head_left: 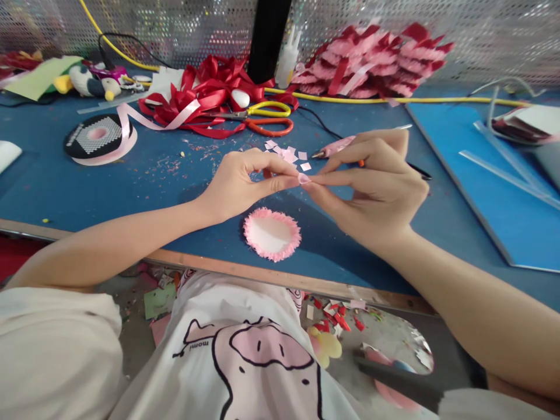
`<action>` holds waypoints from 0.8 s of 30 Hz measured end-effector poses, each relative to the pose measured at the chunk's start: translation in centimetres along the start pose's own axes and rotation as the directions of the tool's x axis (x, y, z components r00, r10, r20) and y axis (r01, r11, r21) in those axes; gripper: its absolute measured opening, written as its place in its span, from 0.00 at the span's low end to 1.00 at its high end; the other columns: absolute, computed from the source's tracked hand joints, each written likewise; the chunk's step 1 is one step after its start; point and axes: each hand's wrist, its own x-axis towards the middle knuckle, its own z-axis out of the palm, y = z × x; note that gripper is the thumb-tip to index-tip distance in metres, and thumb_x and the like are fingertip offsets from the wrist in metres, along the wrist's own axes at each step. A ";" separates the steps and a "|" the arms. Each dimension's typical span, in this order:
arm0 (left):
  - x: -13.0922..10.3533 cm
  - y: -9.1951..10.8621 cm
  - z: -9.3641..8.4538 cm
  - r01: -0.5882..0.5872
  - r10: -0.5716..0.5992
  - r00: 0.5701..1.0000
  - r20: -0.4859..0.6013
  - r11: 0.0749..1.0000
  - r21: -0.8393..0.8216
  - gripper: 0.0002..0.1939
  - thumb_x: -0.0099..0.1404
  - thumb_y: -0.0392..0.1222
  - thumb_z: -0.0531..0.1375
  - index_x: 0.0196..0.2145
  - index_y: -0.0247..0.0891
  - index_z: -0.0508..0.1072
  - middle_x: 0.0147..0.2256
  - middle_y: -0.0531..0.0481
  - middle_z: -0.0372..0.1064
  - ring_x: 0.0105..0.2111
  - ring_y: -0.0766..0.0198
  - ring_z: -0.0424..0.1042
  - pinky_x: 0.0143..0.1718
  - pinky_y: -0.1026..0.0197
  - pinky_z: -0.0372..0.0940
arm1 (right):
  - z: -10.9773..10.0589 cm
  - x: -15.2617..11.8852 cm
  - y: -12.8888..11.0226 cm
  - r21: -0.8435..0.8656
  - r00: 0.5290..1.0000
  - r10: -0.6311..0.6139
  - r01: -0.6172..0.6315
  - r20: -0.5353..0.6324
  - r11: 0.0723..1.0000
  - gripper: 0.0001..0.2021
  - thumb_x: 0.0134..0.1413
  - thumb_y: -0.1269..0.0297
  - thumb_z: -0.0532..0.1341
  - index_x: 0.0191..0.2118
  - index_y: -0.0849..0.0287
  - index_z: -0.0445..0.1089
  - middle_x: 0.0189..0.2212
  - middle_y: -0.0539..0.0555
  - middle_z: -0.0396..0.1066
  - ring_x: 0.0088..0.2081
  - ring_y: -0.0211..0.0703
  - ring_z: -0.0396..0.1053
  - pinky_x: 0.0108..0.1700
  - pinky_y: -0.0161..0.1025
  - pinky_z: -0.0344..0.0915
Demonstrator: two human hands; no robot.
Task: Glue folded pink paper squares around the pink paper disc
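Note:
Between the fingertips of both hands is a small pale pink ribbon piece (303, 178). My left hand (245, 181) pinches it from the left side, while my right hand (371, 186) pinches it from the right. A pink glue gun or pen-like tool (339, 146) with a metal tip lies behind my right hand, partly hidden by it. Several cut pink squares (287, 154) are scattered on the table just behind the fingertips. Nearer the front edge lies an oval white piece with a fluffy pink rim (272, 234).
Behind are a ribbon spool (98, 137), red ribbons (188, 96), scissors (269, 118), a small bottle (289, 61) and a pile of pink and red pieces (371, 61). A blue board (494, 181) with clear strips lies at the right. The wooden table edge (262, 274) runs in front.

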 end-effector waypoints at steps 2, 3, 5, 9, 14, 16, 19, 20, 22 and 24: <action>0.0 0.0 0.0 0.012 -0.012 1.000 -0.006 0.999 0.045 0.17 0.68 0.62 0.71 0.37 0.46 0.87 0.38 0.51 0.84 0.38 0.61 0.77 0.51 0.54 0.72 | 0.0 0.0 0.0 -0.027 1.000 -0.003 0.003 0.006 1.000 0.01 0.61 0.61 0.74 0.38 0.47 0.83 0.33 0.52 0.79 0.44 0.49 0.75 0.45 0.51 0.74; -0.1 0.0 -0.1 0.006 -0.005 1.000 -0.008 0.998 0.062 0.16 0.69 0.60 0.71 0.37 0.46 0.87 0.38 0.51 0.84 0.38 0.61 0.77 0.51 0.54 0.72 | 0.0 0.0 0.0 -0.026 1.000 -0.012 0.012 0.000 1.000 0.02 0.60 0.62 0.75 0.38 0.47 0.83 0.33 0.51 0.79 0.45 0.50 0.75 0.45 0.51 0.73; -0.1 -0.1 -0.1 -0.022 0.023 1.000 -0.003 0.996 0.090 0.13 0.71 0.56 0.70 0.38 0.46 0.87 0.38 0.50 0.84 0.38 0.61 0.77 0.51 0.54 0.72 | 0.0 -0.1 0.0 -0.027 0.999 -0.030 0.029 -0.012 0.999 0.04 0.59 0.64 0.75 0.39 0.47 0.82 0.34 0.51 0.80 0.45 0.50 0.75 0.45 0.52 0.73; -0.1 -0.2 -0.2 -0.046 0.045 0.999 0.010 0.987 0.151 0.09 0.72 0.51 0.69 0.39 0.46 0.87 0.40 0.50 0.85 0.39 0.61 0.77 0.52 0.54 0.71 | 0.0 -0.3 0.1 -0.092 0.999 -0.020 0.023 0.036 0.995 0.03 0.61 0.61 0.74 0.39 0.46 0.82 0.34 0.52 0.79 0.47 0.52 0.74 0.46 0.53 0.72; 0.0 -0.4 -0.3 -0.098 0.091 0.995 0.041 0.968 0.230 0.09 0.73 0.50 0.68 0.39 0.46 0.87 0.39 0.51 0.85 0.39 0.60 0.77 0.52 0.54 0.71 | 0.1 -0.7 0.5 -0.097 0.997 -0.038 0.045 0.074 0.994 0.05 0.62 0.62 0.74 0.41 0.45 0.80 0.38 0.50 0.80 0.48 0.51 0.72 0.49 0.54 0.65; 0.0 -0.7 -0.3 -0.150 0.140 0.989 0.057 0.955 0.255 0.09 0.73 0.48 0.67 0.39 0.45 0.87 0.38 0.50 0.85 0.39 0.60 0.77 0.52 0.54 0.70 | 0.2 -0.7 0.5 -0.111 0.995 -0.043 0.052 0.085 0.992 0.05 0.63 0.61 0.73 0.42 0.45 0.78 0.39 0.49 0.80 0.49 0.51 0.71 0.49 0.54 0.64; 0.0 -1.1 -0.4 -0.222 0.204 0.975 0.092 0.924 0.312 0.07 0.74 0.45 0.66 0.40 0.45 0.86 0.38 0.50 0.85 0.40 0.59 0.77 0.52 0.54 0.69 | 0.2 -0.7 0.4 -0.117 0.989 -0.047 0.064 0.140 0.991 0.06 0.63 0.62 0.73 0.42 0.46 0.77 0.40 0.48 0.80 0.50 0.53 0.71 0.50 0.55 0.61; -0.1 -1.2 -0.5 -0.238 0.214 0.971 0.108 0.910 0.340 0.07 0.74 0.44 0.66 0.40 0.45 0.86 0.38 0.50 0.85 0.41 0.59 0.76 0.52 0.53 0.69 | 0.2 -0.6 0.2 -0.122 0.986 -0.051 0.071 0.160 0.990 0.06 0.63 0.62 0.73 0.42 0.47 0.77 0.41 0.49 0.80 0.50 0.54 0.71 0.50 0.55 0.60; -0.1 -1.4 -0.6 -0.257 0.219 0.966 0.141 0.886 0.387 0.07 0.74 0.43 0.65 0.41 0.44 0.85 0.38 0.50 0.85 0.42 0.58 0.76 0.53 0.53 0.68 | 0.2 -0.6 0.0 -0.143 0.984 -0.062 0.087 0.170 0.986 0.06 0.63 0.63 0.73 0.42 0.48 0.76 0.40 0.48 0.81 0.50 0.54 0.71 0.50 0.54 0.58; -0.2 -1.6 -0.7 -0.273 0.225 0.961 0.162 0.870 0.411 0.08 0.75 0.42 0.64 0.42 0.43 0.85 0.38 0.49 0.85 0.43 0.58 0.76 0.53 0.53 0.68 | 0.1 -0.6 -0.2 -0.181 0.984 -0.055 0.087 0.170 0.980 0.05 0.63 0.62 0.73 0.41 0.48 0.77 0.39 0.47 0.82 0.49 0.54 0.72 0.49 0.54 0.58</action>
